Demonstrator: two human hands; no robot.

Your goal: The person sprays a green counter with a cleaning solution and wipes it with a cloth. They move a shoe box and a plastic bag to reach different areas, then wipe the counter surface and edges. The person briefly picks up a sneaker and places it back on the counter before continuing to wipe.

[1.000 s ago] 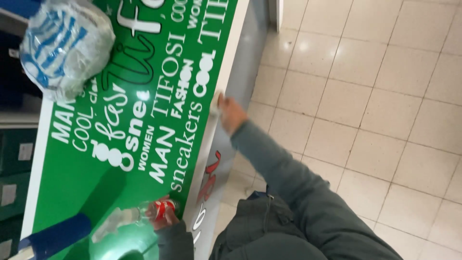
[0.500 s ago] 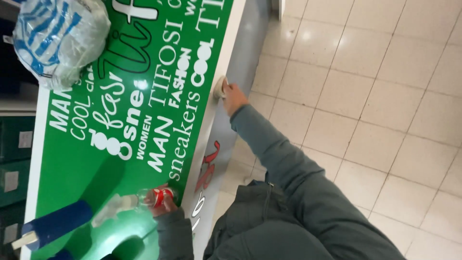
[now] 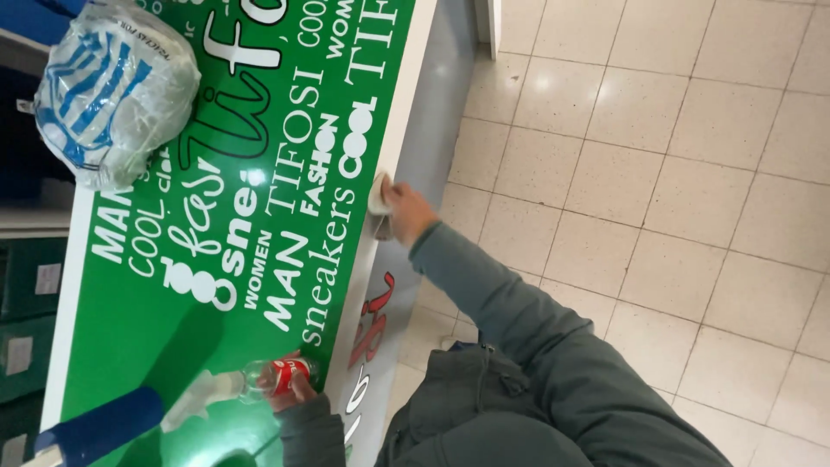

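A glossy green counter top (image 3: 216, 329) mirrors the lights; a clear plastic spray bottle (image 3: 251, 385) and crinkled plastic bag (image 3: 112, 91) sit near its corners, above polished speckled floor tiles (image 3: 674, 173).

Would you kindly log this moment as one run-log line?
left hand: grips clear red-labelled bottle on green counter | right hand: presses white cloth to counter edge

The person wears a padded grey-green jacket (image 3: 527, 406) with a dark zip running down the front. Long, smooth sleeves of the same dull colour reach the wrists, ending just behind each grip, the right hand (image 3: 406, 210) and the left hand (image 3: 294, 393). Both hands are bare, without gloves.
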